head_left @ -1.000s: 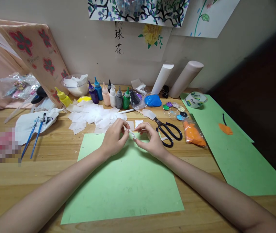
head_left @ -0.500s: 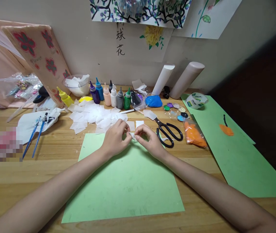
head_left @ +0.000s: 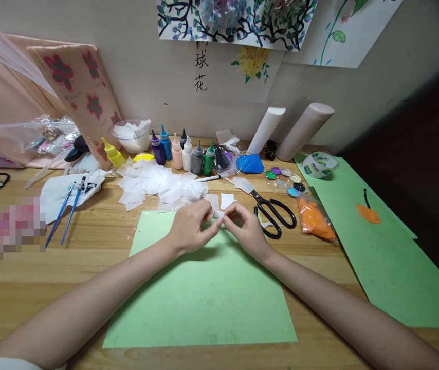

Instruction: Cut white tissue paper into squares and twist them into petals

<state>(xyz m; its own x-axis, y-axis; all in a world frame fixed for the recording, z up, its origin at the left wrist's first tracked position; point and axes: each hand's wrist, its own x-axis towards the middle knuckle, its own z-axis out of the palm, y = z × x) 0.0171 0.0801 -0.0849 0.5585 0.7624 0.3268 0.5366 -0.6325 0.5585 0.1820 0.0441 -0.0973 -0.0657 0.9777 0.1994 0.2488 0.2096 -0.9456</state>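
Paper scrap [head_left: 218,214] sits pinched between fingertips of left hand [head_left: 191,226] and right hand [head_left: 245,229].

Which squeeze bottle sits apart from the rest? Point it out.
The yellow bottle, leftmost of them all. A wide gap separates it from the other bottles, which cluster close together farther right.

Worktop [head_left: 19,280], rear: squeeze bottles [head_left: 197,160] grouped; blue packet [head_left: 250,164] to their right. White cylinder [head_left: 266,129] near wall. Right: tape roll [head_left: 319,164] on green card [head_left: 389,262]; bagged orange material [head_left: 315,220] nearby. Left: two blue brushes [head_left: 73,209]. Branch painting [head_left: 238,31] on wall.
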